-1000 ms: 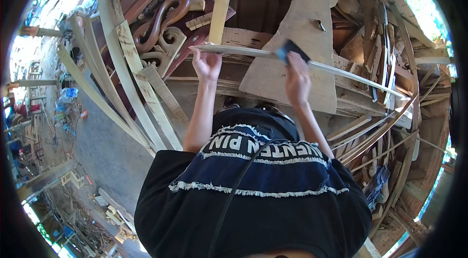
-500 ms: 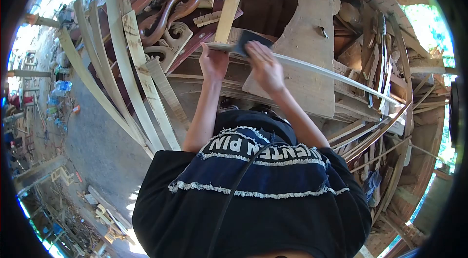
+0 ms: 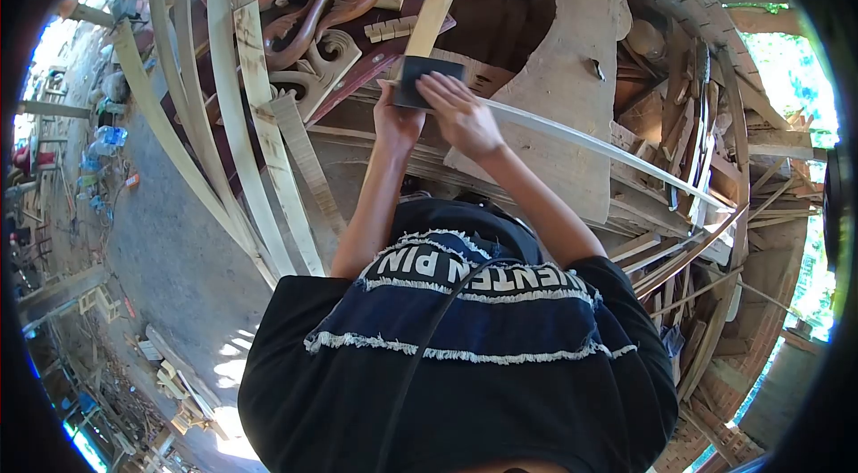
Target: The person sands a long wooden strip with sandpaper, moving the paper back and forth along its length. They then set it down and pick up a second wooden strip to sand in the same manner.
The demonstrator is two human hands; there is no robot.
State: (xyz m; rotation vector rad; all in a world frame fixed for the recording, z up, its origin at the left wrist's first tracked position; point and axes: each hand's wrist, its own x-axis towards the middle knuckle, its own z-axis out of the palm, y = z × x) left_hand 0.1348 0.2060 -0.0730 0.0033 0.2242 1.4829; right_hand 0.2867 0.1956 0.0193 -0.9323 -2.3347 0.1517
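A long, pale wooden strip [image 3: 599, 147] runs from my hands out to the right. My left hand [image 3: 398, 123] grips its near end from below, with the thumb up along the side. On top of that end lies a dark sheet of sandpaper [image 3: 418, 78]. My right hand [image 3: 465, 120] presses the sheet onto the strip, its fingers laid together across it. The sandpaper hides the part of the strip under it and some of my left fingers. Just beyond the sheet, a short light board [image 3: 431, 22] points away from me.
Carved brown wooden pieces [image 3: 326, 17] lie beyond my left hand. Several long pale planks [image 3: 234, 116] lean at the left. A large tan sheet [image 3: 572, 62] stands behind the strip. Scrap wood [image 3: 693, 125] is piled at the right, and a concrete floor [image 3: 170, 232] stretches left.
My right hand and the sandpaper have slid left along the strip, toward my left hand, and the sheet now lies flatter to view. My left hand keeps its hold.
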